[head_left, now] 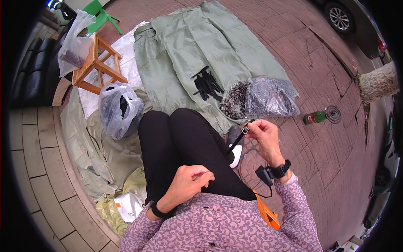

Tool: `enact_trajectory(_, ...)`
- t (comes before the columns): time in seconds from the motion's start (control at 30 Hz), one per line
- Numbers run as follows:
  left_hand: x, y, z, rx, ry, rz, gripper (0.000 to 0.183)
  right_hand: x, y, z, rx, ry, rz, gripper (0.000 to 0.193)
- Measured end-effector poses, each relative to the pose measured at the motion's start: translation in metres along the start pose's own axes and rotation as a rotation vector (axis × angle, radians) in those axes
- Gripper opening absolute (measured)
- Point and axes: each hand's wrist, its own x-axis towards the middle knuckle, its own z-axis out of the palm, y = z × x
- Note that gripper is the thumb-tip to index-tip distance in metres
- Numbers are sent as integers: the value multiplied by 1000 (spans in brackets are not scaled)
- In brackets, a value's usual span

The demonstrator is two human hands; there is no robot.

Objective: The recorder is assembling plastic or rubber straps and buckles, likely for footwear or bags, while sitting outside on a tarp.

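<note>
My right hand [265,136] pinches a short black strap [236,145] with a metal buckle [246,129] at its upper end; the strap hangs down beside my right knee. Above my lap, my left hand [187,181] is closed, thumb against curled fingers, and whatever it may hold is hidden. Past my knees, a bunch of black straps [206,86] lies on a grey-green sheet [168,54]. To their right is a heap of small dark metal buckles [233,103], against a clear plastic bag [272,98] filled with shiny metal pieces.
A green bottle [315,117] lies by a dark coil [333,114] on the red paving. At left are a wooden stool [97,67], a plastic bag with dark contents [119,111] and a green chair [99,17]. A tree trunk [379,82] and parked cars are at right.
</note>
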Motion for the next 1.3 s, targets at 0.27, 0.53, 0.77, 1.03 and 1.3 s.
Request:
enact_trajectory(0.27, -40, -1, -61, -208, 468, 5, 15, 193, 41, 49, -489, -70, -130, 17)
enact_trajectory(0.53, -91, -51, -102, -347, 903, -220, 17, 266, 136, 124, -692, -250, -134, 15)
enact_trajectory(0.77, -128, -75, -106, -555, 1130, -298, 30, 198, 259, 214, -848, -734, -338, 14)
enact_trajectory(1.03, -140, -87, -105, -620, 1139, -284, 36, 188, 289, 231, -1222, -662, -414, 9)
enact_trajectory(1.3, -105, -76, -125, -639, 847, -270, 30, 187, 231, 192, -964, -592, -173, 19)
